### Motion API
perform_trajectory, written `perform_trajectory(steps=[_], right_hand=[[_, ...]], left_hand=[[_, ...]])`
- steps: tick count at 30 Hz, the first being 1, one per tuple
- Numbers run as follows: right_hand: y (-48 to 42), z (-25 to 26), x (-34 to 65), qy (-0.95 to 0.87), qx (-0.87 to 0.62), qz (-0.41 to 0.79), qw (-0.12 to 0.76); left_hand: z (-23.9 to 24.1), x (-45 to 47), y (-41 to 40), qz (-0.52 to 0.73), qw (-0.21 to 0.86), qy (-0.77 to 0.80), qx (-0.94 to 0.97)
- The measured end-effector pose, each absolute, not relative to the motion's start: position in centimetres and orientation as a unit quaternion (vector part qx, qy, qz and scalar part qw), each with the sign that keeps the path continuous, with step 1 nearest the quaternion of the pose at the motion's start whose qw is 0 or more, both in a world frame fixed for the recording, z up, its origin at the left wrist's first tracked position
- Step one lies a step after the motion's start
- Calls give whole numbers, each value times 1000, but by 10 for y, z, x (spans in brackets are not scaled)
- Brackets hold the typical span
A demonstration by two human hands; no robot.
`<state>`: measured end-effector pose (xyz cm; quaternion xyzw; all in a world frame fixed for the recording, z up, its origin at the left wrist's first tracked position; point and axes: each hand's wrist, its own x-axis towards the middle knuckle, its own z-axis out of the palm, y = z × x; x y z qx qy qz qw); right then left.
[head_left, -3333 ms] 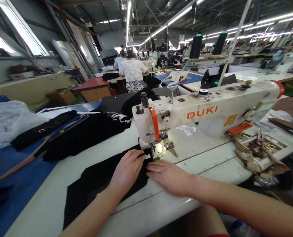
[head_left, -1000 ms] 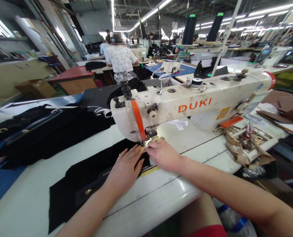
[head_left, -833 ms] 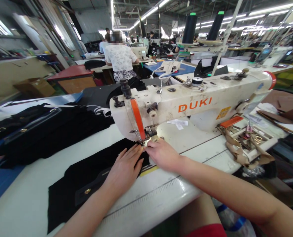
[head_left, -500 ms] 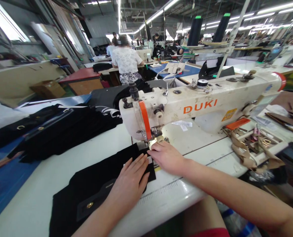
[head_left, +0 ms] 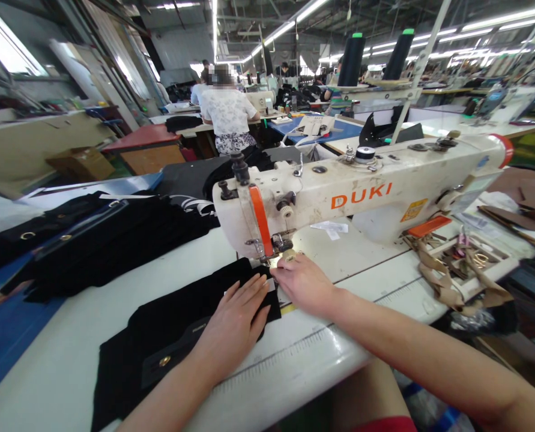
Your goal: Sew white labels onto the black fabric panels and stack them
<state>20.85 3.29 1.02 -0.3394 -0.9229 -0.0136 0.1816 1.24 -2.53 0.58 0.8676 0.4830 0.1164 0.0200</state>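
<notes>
A black fabric piece (head_left: 172, 300) lies on the sewing machine table, its far right corner under the needle area of a white sewing machine (head_left: 312, 186). On it are a dark patch with a gold eyelet (head_left: 164, 361) and a small white strip (head_left: 271, 284) near the fingertips. My left hand (head_left: 235, 321) rests flat on the fabric, fingers stretched toward the needle. Close beside the presser foot, my right hand (head_left: 301, 282) has its fingers closed at the fabric's right edge; its fingertips are partly hidden. The machine's lamp lights this spot.
Stacked black pieces (head_left: 114, 240) lie at the left. A tray (head_left: 483, 258) of small parts and tan straps stands right of the machine. Thread cones (head_left: 352, 60) rise behind it. A person in a white patterned top (head_left: 229, 114) works farther back.
The fabric has shifted slightly away from me, toward the needle, and my left hand has moved with it. My right hand stays beside the presser foot. The whole view has drifted a little.
</notes>
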Motion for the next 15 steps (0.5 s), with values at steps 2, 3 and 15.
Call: perform_trajectory(steps=[2,3,15], right_hand=[[32,11,209,-916,-347,-8,199],[32,11,209,-914,-350,-4,207],[28,7,204,-930,-330,-17,162]], left_hand=[[6,12,-24,119,27,483,867],[6,12,-24,118,29,484,867],[3,10,-29,118,7,474,873]])
